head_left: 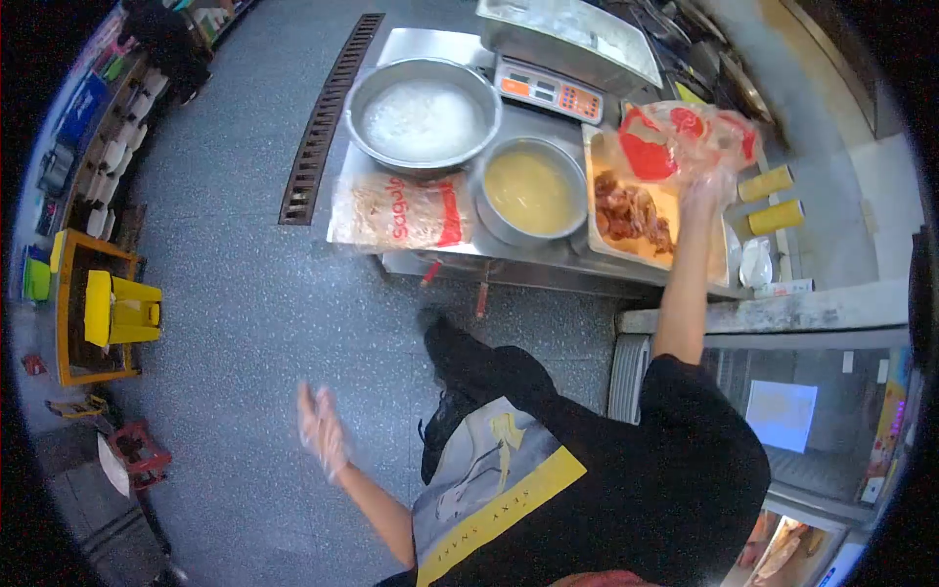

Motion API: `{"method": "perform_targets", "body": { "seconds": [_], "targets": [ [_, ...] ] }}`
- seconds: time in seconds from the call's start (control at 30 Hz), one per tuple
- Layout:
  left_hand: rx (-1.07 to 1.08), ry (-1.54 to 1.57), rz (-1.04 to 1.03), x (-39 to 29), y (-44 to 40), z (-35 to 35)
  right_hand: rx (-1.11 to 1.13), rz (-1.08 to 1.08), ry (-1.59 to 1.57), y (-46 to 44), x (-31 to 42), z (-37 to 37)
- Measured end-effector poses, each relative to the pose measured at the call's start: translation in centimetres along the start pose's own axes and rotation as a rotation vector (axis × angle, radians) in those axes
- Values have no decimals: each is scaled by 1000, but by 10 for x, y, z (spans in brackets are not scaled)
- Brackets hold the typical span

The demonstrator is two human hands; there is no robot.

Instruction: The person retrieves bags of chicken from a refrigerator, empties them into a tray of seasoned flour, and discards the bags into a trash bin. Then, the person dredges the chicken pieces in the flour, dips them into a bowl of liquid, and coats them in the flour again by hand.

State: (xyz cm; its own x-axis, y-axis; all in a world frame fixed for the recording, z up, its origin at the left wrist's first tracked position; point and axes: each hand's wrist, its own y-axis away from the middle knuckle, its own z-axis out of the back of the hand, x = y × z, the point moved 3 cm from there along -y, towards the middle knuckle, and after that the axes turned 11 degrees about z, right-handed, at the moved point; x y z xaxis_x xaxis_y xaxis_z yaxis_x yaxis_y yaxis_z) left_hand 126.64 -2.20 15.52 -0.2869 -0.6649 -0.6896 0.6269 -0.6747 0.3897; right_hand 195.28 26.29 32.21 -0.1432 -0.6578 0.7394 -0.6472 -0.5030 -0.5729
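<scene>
My left hand [322,430], in a clear plastic glove, hangs over the floor with its fingers apart and holds nothing. Further forward on the right, my gloved right hand [706,188] is closed on a clear plastic bag [690,137] with red print; its fingers are partly blurred. The bag hangs over the far side of a pale tray [590,210]. Dark reddish-brown pieces of meat [631,217] lie in the tray. Left of it stands a metal pot [486,210] of yellowish liquid [533,191].
On the metal table are a wide basin [354,122] with white contents, a digital scale [548,90] and a red-printed bag [401,213]. A metal container [567,39] stands behind. Yellow rolls [776,215] lie right. A yellow bin [122,308] and a person [161,44] are at left.
</scene>
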Motion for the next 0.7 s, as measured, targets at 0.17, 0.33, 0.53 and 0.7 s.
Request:
{"method": "perform_targets", "body": {
  "seconds": [0.17,0.33,0.53,0.7],
  "targets": [
    [516,117,-444,-127,-72,-77,-111,-546,-396,182,-31,-188],
    [929,1229,-113,-210,-172,-58,141,-832,-210,379,-78,-387],
    [385,1419,118,-154,-372,73,1066,-481,148,531,-100,-585],
    [-11,823,123,-113,-445,187,1660,-86,73,648,-89,-737]
  ]
}}
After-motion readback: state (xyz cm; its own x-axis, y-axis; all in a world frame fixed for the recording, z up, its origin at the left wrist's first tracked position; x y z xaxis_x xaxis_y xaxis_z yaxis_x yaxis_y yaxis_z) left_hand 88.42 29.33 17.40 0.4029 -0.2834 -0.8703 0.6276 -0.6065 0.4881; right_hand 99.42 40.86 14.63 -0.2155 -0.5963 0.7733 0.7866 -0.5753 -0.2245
